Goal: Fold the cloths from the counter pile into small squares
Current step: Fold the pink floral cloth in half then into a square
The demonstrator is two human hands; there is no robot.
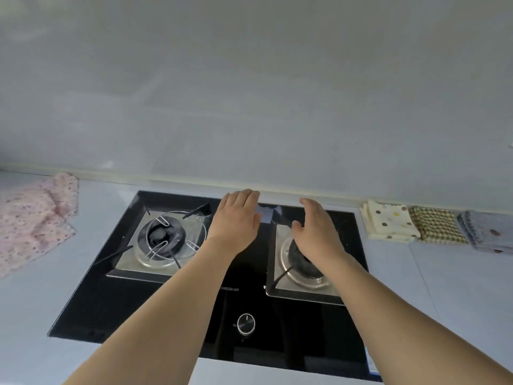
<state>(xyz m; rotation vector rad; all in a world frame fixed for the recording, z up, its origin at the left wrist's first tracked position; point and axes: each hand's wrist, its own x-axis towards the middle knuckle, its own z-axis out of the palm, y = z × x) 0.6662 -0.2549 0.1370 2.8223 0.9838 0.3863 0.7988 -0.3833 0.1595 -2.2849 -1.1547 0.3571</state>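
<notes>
Both my arms reach forward over a black glass gas hob. My left hand hovers flat with straight fingers above the hob's back middle, holding nothing. My right hand is beside it, fingers relaxed, over the right burner, also empty. A loose pink spotted cloth lies crumpled on the counter at the far left. Three folded squares sit in a row at the back right: a cream one with coloured dots, a green and brown checked one, and a grey one.
The left burner has a wire pan support and black prongs sticking up. A round control knob sits at the hob's front middle. The pale counter runs along a plain wall.
</notes>
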